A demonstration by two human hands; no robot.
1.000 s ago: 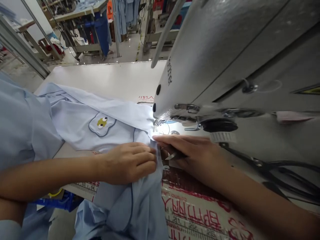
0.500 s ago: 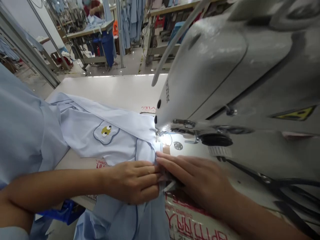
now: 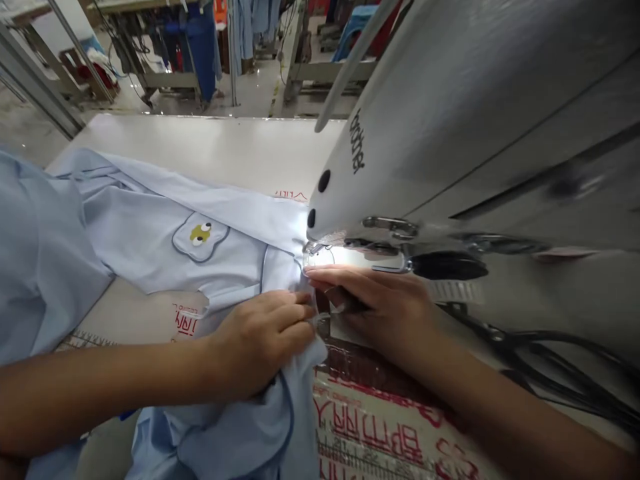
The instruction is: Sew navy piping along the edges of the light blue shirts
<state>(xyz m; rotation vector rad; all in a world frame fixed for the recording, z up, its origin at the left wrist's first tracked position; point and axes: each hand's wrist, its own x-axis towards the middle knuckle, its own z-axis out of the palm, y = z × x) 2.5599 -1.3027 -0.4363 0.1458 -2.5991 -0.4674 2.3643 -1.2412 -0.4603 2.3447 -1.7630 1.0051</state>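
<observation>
A light blue garment with dark piping lies under the needle end of a white sewing machine. On its cloth is a cloud-shaped patch with a yellow figure. My left hand has its fingers curled on the garment, left of and below the presser foot, gripping the cloth. My right hand pinches the cloth's edge, fingertips close in front of the lit foot. Its thumb is partly hidden under the fingers.
Black scissors lie on the table at right, beside my right forearm. Red-printed ruler markings run along the front. Another workbench, a blue stool and hanging blue garments stand beyond the table.
My view has tilted down and come closer to the machine. My right fingertips are nearer the presser foot. The person at the far bench has left the view.
</observation>
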